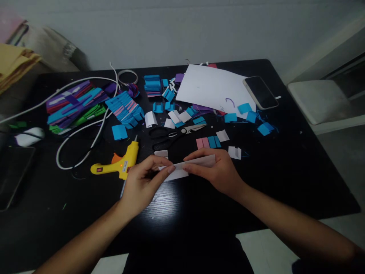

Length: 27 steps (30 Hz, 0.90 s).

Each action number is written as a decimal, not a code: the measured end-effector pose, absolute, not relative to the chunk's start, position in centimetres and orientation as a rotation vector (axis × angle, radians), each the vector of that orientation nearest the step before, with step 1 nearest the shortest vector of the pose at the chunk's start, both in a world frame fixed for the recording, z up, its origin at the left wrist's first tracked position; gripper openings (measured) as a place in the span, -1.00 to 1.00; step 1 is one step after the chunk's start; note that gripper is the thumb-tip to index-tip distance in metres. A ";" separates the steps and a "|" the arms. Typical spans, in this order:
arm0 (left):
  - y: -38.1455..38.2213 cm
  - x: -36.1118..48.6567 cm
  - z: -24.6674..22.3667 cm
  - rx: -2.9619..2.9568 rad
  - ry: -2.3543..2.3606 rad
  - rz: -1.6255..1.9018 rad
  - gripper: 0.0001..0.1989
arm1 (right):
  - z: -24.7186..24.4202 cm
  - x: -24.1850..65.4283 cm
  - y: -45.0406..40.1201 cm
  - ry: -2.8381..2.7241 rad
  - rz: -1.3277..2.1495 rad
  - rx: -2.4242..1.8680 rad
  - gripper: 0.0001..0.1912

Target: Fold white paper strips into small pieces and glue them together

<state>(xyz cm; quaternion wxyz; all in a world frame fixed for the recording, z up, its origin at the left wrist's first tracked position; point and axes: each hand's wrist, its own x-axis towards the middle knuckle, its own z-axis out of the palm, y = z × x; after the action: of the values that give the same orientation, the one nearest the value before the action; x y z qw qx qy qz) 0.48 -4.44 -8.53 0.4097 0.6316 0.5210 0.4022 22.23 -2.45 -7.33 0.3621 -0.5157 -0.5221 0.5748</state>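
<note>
A strip of white paper [178, 174] with a fold along it is stretched between my two hands, just above the black table. My left hand [146, 182] pinches its left part between thumb and fingers. Farther along the strip, my right hand [215, 169] grips the other part, thumb and index finger pressed on the fold. Black-handled scissors [176, 133] lie beyond my hands, blades pointing right. Left of my left hand rests a yellow hot glue gun [115, 163], nozzle pointing away. Small folded pink and blue paper pieces [208, 142] sit close beyond my right hand.
White sheets [213, 87] and a phone [261, 92] lie at the back right of the table [299, 182]. Bundled coloured paper strips [76, 104], a looped white cable [58, 156] and a tape roll [127, 71] occupy the left. Several blue paper pieces [230, 118] are scattered around.
</note>
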 end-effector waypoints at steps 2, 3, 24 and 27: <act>-4.6 0.5 -8.6 1.605 1.315 1.029 -0.95 | -7.2 22.2 -2.4 -1.302 1.512 -1.324 -0.82; -4.6 0.5 -8.7 1.610 1.320 1.042 -0.94 | -7.2 22.1 -2.4 -1.287 1.520 -1.323 -0.82; -4.4 0.9 -7.8 1.495 1.356 1.036 -0.96 | -8.3 21.3 -3.0 -0.979 1.600 -1.330 -0.43; -4.4 0.9 -7.9 1.460 1.344 1.059 -0.97 | -8.5 21.1 -3.0 -0.847 1.708 -1.245 -0.34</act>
<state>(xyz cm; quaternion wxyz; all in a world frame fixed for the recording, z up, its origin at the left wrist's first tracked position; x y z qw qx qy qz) 0.92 -4.37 -7.93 0.4316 0.5855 0.5391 0.4246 21.14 -2.97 -8.50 0.4190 -0.4964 -0.3378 0.6812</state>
